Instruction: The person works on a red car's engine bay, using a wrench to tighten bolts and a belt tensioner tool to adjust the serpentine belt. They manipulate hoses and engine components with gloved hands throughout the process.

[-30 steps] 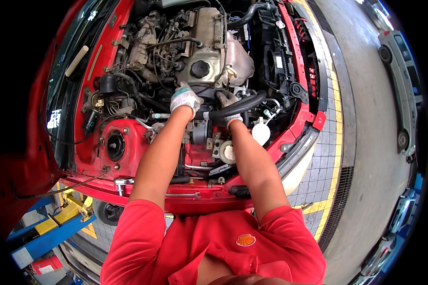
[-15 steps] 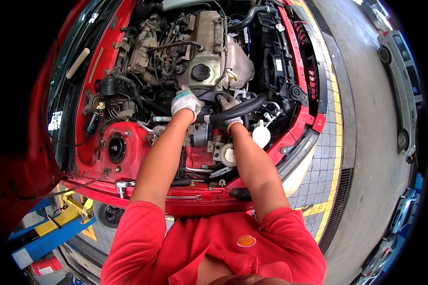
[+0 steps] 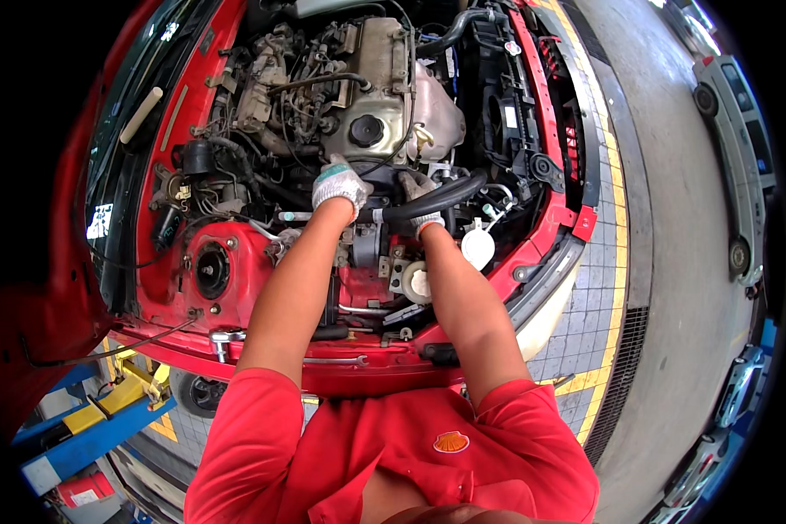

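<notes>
Both my hands wear white knitted gloves and reach into the side of the engine in a red car's open bay. Below the round black oil cap (image 3: 366,131), my left hand (image 3: 341,185) is curled, with its fingertips down among the dark parts. A thick black hose (image 3: 437,199) crosses over my right hand (image 3: 421,189), which is bent in beside the engine's end. What lies in the fingers of either hand is hidden. The metal valve cover (image 3: 382,65) is just beyond them.
A ratchet (image 3: 224,341) and a combination wrench (image 3: 336,360) lie along the red body edge in front of me. A white-capped reservoir (image 3: 478,249) stands right of my right forearm. The radiator side (image 3: 511,113) bounds the bay. A blue and yellow lift arm (image 3: 105,419) is at lower left.
The view has shifted very slightly. My hands stay in nearly the same places, with no clear change in what they hold.
</notes>
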Motion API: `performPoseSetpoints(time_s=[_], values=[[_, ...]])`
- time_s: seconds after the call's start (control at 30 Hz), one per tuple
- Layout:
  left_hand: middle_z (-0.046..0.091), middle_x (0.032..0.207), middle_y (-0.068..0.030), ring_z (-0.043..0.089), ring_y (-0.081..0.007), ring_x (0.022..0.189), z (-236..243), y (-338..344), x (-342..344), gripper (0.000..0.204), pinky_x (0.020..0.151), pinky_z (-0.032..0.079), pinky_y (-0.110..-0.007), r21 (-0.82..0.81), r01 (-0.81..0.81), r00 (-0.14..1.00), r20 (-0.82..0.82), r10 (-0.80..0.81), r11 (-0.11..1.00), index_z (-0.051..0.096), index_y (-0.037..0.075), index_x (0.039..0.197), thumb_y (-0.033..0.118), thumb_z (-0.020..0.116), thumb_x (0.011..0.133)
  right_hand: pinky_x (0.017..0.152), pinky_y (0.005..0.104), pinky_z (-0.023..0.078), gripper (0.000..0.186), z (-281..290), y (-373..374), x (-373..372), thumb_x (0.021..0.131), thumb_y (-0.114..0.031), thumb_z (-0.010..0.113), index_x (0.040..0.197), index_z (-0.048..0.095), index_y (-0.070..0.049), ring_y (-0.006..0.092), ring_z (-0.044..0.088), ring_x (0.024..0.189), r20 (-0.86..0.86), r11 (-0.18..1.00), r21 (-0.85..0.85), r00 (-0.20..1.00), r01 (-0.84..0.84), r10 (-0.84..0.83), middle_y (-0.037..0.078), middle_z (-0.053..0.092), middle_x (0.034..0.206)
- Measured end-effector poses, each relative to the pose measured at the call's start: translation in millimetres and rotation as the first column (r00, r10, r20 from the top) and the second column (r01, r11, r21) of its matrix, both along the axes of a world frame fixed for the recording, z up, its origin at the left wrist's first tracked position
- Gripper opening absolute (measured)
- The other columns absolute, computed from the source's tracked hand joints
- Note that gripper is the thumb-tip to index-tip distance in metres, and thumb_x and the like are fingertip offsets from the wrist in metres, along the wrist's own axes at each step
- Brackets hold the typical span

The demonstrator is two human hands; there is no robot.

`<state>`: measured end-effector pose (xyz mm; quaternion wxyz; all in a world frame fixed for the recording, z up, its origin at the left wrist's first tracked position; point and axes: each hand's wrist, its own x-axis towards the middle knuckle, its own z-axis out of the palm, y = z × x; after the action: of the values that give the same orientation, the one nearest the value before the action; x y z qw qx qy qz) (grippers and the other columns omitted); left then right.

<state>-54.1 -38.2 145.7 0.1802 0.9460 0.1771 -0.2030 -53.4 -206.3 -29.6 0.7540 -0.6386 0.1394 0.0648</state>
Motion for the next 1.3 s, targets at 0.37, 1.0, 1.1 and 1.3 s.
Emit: performPoseSetpoints(time_s=[0.37,1.0,1.1,1.3], values=[[0.062,0.136,-0.03,0.063,-0.0392,0.125,-1.3,-4.3,3.6,0.108,0.104,0.053,-0.043,0.011,0.006,0.999,-0.037,-0.005,1.0,0.031,-0.01,0.153,0.038,0.086,0.074,0.074,0.0294,0.054,0.043,-8.7,-2.4,2.6,0.099,-0.029,0.071,0.124,0.066,0.006,0.013,0.063,0.082,0.036,1.0,0.018,0.999,0.025,-0.026,0.006,0.073,0.098],[0.064,0.131,-0.0277,0.069,-0.0371,0.114,-15.8,1.6,-2.5,0.068,0.092,0.058,-0.044,0.085,0.071,0.994,0.074,-0.078,0.994,0.045,-0.005,0.145,0.021,0.066,0.086,0.06,0.033,0.049,0.04,-21.7,-20.3,13.8,0.09,-0.035,0.08,0.104,0.074,0.002,0.0143,0.059,0.068,0.039,0.974,-0.227,0.999,-0.002,0.011,0.005,0.071,0.085],[0.059,0.14,-0.0269,0.065,-0.0369,0.122,4.0,18.4,-13.8,0.068,0.098,0.056,-0.046,0.136,0.161,0.986,0.031,-0.167,0.978,0.045,-0.004,0.147,0.023,0.064,0.088,0.056,0.0267,0.044,0.029,-12.0,-4.7,6.3,0.096,-0.027,0.074,0.109,0.073,-0.001,0.0096,0.054,0.065,0.003,0.999,-0.041,0.999,-0.035,0.036,0.0,0.067,0.084],[0.068,0.123,-0.021,0.067,-0.0354,0.116,111.4,71.9,-44.5,0.05,0.1,0.053,-0.042,0.003,0.071,0.976,0.208,-0.07,0.997,0.063,0.005,0.128,0.04,0.065,0.092,0.06,0.0292,0.049,0.042,-32.2,-18.5,17.6,0.092,-0.033,0.078,0.114,0.073,0.002,0.0121,0.059,0.068,0.061,0.98,-0.198,0.998,0.007,0.005,0.003,0.07,0.087]])
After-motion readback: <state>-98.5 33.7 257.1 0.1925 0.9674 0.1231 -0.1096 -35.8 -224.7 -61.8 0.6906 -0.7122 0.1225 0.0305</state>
